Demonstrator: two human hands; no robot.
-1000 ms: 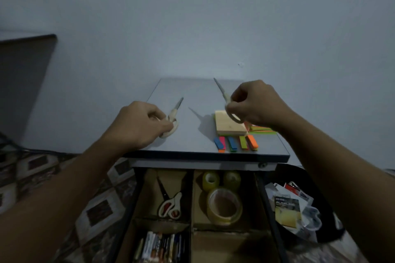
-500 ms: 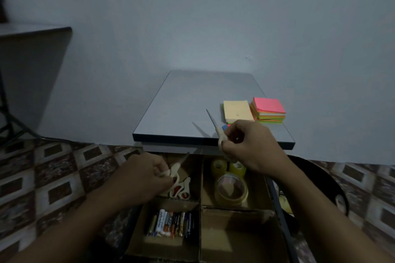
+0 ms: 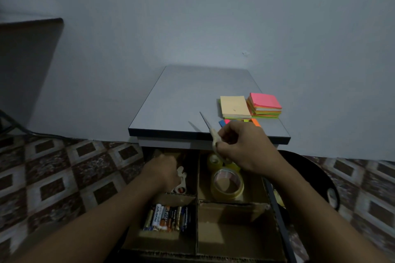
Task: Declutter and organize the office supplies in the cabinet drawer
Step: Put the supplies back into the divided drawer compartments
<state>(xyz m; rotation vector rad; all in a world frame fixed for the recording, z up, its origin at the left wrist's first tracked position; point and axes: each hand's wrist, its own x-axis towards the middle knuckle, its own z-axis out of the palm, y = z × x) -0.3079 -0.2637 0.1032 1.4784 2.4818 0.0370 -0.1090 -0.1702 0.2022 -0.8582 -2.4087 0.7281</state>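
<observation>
The drawer (image 3: 198, 203) hung open under the cabinet top (image 3: 192, 100), cardboard-divided, and I had my left hand (image 3: 163, 172) down in its back-left compartment, fingers closed on cream scissors (image 3: 180, 174) beside a red-handled pair (image 3: 180, 189), apparently grouping scissors together. My right hand (image 3: 243, 147) pinched a second cream pair (image 3: 210, 130) above the tape rolls (image 3: 226, 181), probably waiting its turn.

Front-right drawer compartment (image 3: 233, 226) lies open; batteries (image 3: 168, 218) and tape rolls (image 3: 227, 183) fill 2 others.
</observation>
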